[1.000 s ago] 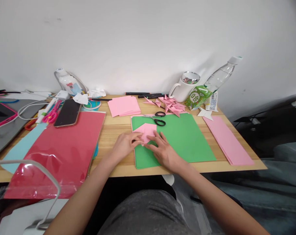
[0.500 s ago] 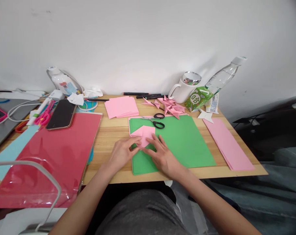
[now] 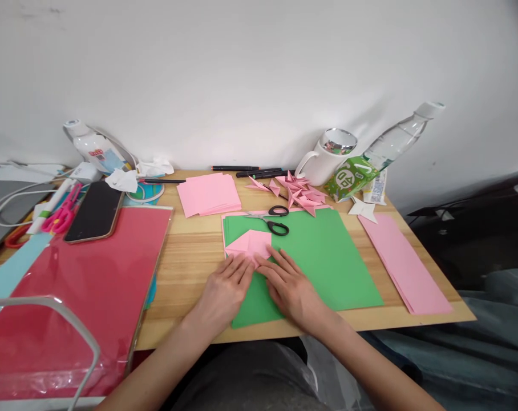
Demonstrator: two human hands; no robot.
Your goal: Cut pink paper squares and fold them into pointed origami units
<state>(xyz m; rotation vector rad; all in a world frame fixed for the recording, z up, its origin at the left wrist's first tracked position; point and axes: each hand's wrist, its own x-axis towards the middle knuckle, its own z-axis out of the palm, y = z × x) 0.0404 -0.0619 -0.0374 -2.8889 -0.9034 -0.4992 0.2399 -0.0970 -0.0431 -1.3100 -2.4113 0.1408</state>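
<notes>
A partly folded piece of pink paper [image 3: 259, 242] lies on the left part of a stack of green sheets [image 3: 331, 262]. My left hand [image 3: 227, 285] presses its near edge, the fingers laid flat side by side. My right hand [image 3: 291, 285] rests its outstretched fingertips on the paper's near right edge, close to the left fingers. Both hands are open, and their fingers cover the paper's lower corner. Just beyond the paper are black-handled scissors [image 3: 278, 229].
Pink squares [image 3: 210, 194], folded pink pieces [image 3: 304, 191] and a white mug [image 3: 327, 157] stand at the back. Right of the green stack lie pink strips [image 3: 407, 265]. On the left are red sheets in plastic [image 3: 96, 297] and a phone [image 3: 94, 212].
Both hands have gone from pinching the paper's near edge to pressing it down with flat fingers. The view has tilted slightly, so the table appears lower.
</notes>
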